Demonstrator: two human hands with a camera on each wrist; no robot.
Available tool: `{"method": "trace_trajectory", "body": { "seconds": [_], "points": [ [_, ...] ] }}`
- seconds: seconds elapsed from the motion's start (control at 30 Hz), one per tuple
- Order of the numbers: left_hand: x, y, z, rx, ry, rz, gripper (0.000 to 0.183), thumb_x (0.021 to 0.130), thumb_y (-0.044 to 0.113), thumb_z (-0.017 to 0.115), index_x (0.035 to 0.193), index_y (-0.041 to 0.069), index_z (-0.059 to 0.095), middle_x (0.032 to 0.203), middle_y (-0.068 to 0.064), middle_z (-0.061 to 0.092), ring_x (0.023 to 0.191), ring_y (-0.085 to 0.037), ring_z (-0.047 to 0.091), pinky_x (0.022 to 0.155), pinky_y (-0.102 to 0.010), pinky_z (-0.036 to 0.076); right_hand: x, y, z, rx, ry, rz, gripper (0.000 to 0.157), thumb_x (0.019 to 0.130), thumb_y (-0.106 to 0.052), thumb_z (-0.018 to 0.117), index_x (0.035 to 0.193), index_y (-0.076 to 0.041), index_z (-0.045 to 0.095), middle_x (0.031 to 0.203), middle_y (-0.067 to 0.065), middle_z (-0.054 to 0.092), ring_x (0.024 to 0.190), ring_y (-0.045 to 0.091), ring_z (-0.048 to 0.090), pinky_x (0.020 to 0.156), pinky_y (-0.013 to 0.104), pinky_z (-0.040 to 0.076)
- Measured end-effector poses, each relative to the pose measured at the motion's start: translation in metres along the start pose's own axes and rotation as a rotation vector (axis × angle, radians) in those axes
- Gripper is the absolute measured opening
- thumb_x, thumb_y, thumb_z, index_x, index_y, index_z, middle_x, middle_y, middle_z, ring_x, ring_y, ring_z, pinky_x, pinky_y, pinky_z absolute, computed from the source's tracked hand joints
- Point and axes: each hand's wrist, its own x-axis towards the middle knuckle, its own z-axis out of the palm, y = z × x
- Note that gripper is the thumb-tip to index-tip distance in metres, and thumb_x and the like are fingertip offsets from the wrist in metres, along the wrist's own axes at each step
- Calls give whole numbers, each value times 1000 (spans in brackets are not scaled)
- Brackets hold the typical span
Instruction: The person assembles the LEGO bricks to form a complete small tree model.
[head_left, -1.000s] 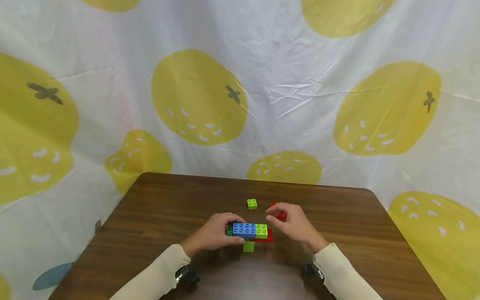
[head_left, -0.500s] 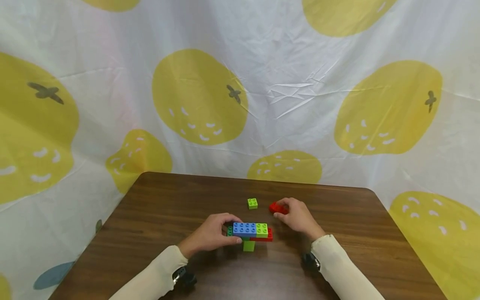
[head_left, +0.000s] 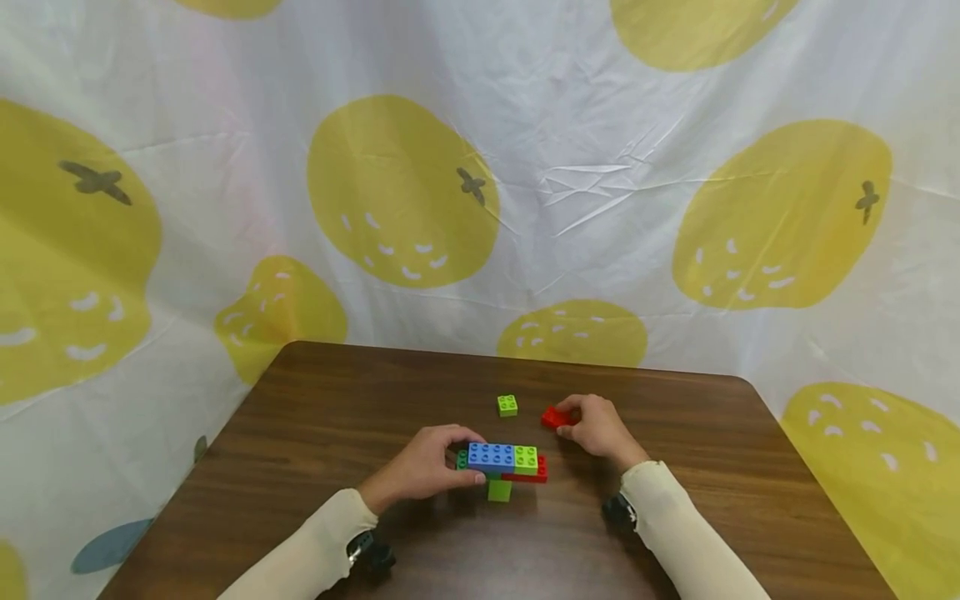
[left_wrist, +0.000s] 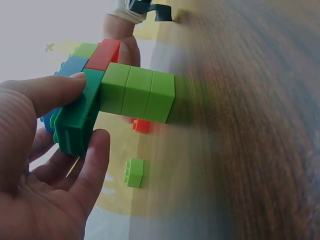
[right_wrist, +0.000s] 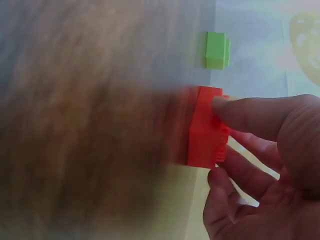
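Note:
In the head view my left hand (head_left: 423, 467) grips the left end of a structure of toy building bricks. A blue brick (head_left: 491, 457) and a lime green brick (head_left: 526, 459) form its top layer. Beneath them lie a dark green brick (left_wrist: 80, 115) and a red brick (left_wrist: 104, 54), and a lime green column (left_wrist: 137, 92) of stacked bricks extends below. My right hand (head_left: 600, 429) pinches a separate red brick (right_wrist: 207, 127), thumb on one side and fingers on the other. That brick sits at the tabletop, behind and right of the structure.
A loose lime green brick (head_left: 507, 406) lies on the brown wooden table (head_left: 360, 392), left of the held red one. Behind the table hangs a white curtain (head_left: 570, 192) with yellow fruit prints. Each wrist carries a dark strapped device.
My right hand has reached forward over the loose red brick and taken hold of it; the brick has turned slightly. My left hand keeps its grip on the structure, nearly still.

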Motion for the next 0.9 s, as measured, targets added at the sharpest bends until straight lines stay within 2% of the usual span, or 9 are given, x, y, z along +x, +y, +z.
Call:
{"method": "trace_trajectory", "body": {
  "seconds": [0.2,0.37,0.6,0.73,0.9],
  "points": [
    [1,-2,1,1,-2,-13,43,89,32,88,125,15,72,116,-2,72,97,-13,65,81,-23,59,0,6,1,27,-7,-8,28,87,-11,85,114,-9,76,106,7,77,97,26,70,93,50,56],
    [1,-1,1,-10,-4,-16,44,88,33,88,125,15,72,118,-3,71,99,-14,65,82,-26,60,-2,1,-2,63,21,-61,29,89,-12,82,117,-12,77,108,5,78,96,23,69,88,45,56],
    [2,-3,1,-27,2,-16,43,89,32,88,125,14,72,116,-3,72,98,-13,66,82,-26,61,-11,-25,-14,159,40,-125,29,91,-14,83,119,-15,77,106,4,76,86,17,65,77,33,55],
    [3,-2,0,-43,-4,-16,42,89,31,88,124,14,72,116,-4,72,98,-13,66,82,-27,61,-20,-42,-21,215,14,-148,33,91,-14,83,123,-15,75,110,4,76,89,16,67,79,32,57],
    [2,-1,0,-47,-12,-26,42,89,30,88,124,14,73,116,-4,71,99,-16,66,84,-29,62,-31,-59,-27,211,6,-224,36,91,-16,83,126,-13,74,113,1,75,93,14,68,83,30,59]
  ]
}}
